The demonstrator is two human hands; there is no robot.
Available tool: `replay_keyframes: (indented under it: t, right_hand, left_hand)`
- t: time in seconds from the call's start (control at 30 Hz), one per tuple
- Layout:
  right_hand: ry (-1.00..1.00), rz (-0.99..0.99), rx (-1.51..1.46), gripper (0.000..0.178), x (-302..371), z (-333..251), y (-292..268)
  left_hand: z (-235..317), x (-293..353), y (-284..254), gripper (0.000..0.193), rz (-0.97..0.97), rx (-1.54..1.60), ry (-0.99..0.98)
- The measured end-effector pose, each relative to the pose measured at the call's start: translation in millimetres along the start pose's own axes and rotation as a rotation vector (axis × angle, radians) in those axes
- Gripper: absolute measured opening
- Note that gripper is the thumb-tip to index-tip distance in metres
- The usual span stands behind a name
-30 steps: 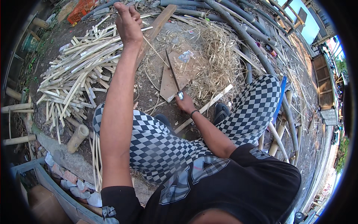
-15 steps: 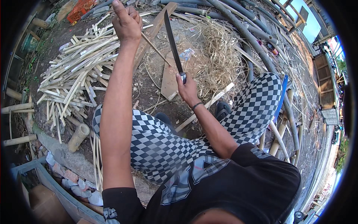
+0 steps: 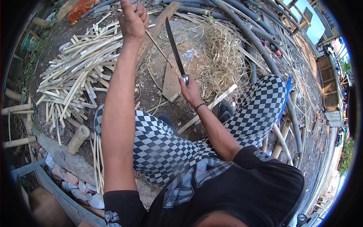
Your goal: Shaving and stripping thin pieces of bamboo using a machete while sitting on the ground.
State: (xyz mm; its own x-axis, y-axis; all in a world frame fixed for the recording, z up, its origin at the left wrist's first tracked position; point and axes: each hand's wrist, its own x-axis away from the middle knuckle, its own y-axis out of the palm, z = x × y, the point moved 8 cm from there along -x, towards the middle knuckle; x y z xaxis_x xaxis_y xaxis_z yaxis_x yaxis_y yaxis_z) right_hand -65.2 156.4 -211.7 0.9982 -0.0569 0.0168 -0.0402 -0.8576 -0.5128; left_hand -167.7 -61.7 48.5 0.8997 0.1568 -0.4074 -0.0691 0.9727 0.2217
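Observation:
My left hand (image 3: 134, 22) is stretched far out at the top, its fingers closed round a thin bamboo stick (image 3: 158, 47). The stick slants down to the right, its lower end over a flat wooden board (image 3: 171, 86) on the ground. In my right hand (image 3: 191, 92), held near my knees, is the handle of a long machete (image 3: 175, 48). Its dark blade points up and away, tilted slightly left. Blade and stick look apart, with the stick's lower end left of the blade.
Split bamboo strips (image 3: 81, 64) lie heaped on the left. Curly shavings (image 3: 227, 49) cover the ground at right of the board. A wooden plank (image 3: 154, 38) lies behind the stick, and bamboo poles (image 3: 251, 36) stretch across the far right. A cut bamboo piece (image 3: 79, 139) stands near my left knee.
My left hand has shifted slightly right with the stick. The machete's tip has dropped a little to the left; my right hand stays almost in place.

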Motion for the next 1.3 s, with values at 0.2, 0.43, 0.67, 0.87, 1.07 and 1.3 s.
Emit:
replay_keyframes:
  t: [0.2,0.43,0.67,0.87,1.07,1.3]
  right_hand:
    - [0.031,-0.030,0.113,0.047,7.1,43.0,10.8]
    - [0.028,-0.126,0.167,0.045,9.1,40.7,26.0]
    - [-0.109,0.033,-0.011,0.037,3.7,-27.2,7.5]
    - [0.068,-0.049,0.240,0.048,-8.7,92.4,35.1]
    - [-0.069,0.061,-0.065,0.046,-13.9,-17.4,10.9]
    - [0.114,-0.124,0.315,0.052,-20.8,89.5,38.9]
  left_hand:
    - [0.6,0.8,11.2,0.064,-0.200,0.192,-0.077]
    - [-5.2,6.3,6.8,0.077,-0.221,0.060,-0.087]
    - [-4.8,8.8,-5.0,0.062,-0.146,0.066,-0.164]
    - [-7.2,7.8,23.3,0.059,-0.231,0.095,-0.195]
    - [-1.8,15.1,-1.6,0.058,-0.298,0.130,-0.236]
    - [-1.9,8.9,29.4,0.059,-0.380,0.129,-0.199]
